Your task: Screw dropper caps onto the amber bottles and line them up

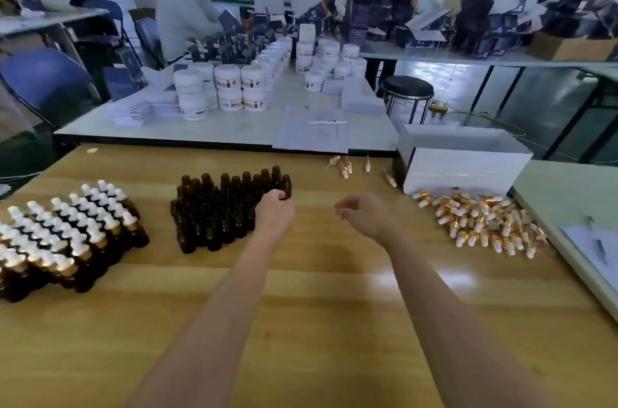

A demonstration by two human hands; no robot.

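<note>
On the wooden table (317, 307), a block of uncapped amber bottles (217, 210) stands in the middle. At the left, several rows of amber bottles with white and gold dropper caps (67, 233) are lined up. A loose pile of dropper caps (485, 223) lies at the right. My left hand (274, 212) is at the right edge of the uncapped block, its fingers curled round an amber bottle (286, 186) there. Over bare table between the block and the pile, my right hand (363, 215) hovers with loosely curled fingers and holds nothing.
A few stray dropper caps (347, 166) lie near the table's far edge. A white box (468, 170) stands at the far right behind the pile. A grey table with papers (588, 240) adjoins on the right. Behind, a table holds white jars (227, 86); a seated person works there.
</note>
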